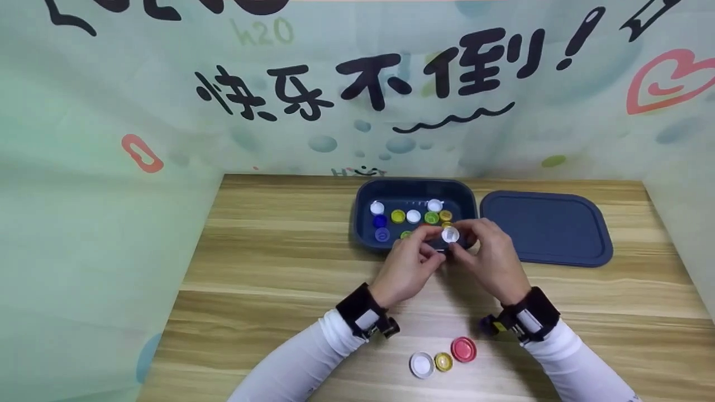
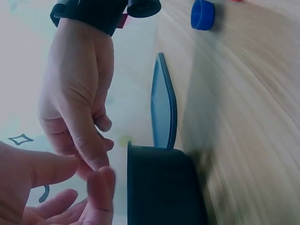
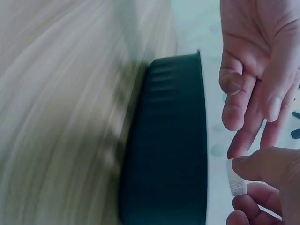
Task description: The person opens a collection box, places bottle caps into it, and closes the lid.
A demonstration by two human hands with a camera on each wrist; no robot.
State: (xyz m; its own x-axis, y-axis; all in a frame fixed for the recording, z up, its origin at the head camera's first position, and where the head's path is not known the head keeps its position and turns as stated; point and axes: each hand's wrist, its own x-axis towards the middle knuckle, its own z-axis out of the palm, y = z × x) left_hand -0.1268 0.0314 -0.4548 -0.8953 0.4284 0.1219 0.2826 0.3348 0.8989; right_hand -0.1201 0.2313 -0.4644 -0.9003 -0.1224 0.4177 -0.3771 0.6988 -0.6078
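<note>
Over the front edge of a dark blue box (image 1: 358, 223), my right hand (image 1: 496, 262) pinches a small white bottle cap (image 1: 450, 235) between thumb and fingers. Printed marks show on the side of this cap in the right wrist view. My left hand (image 1: 405, 271) is held opposite, its fingers loosely extended and a fingertip at the cap's edge; whether it touches is unclear. Inside the box lie several caps, among them a yellow cap (image 1: 397, 216), a green cap (image 1: 431, 218) and a blue cap (image 1: 380, 221). The hands hide part of the box's contents.
A flat dark blue lid (image 1: 550, 229) lies right of the box. Nearer me on the wooden table (image 1: 262, 324) are a white cap (image 1: 422, 364), a yellow cap (image 1: 443, 362) and a red cap (image 1: 463, 349). Another blue cap (image 2: 203, 15) shows in the left wrist view.
</note>
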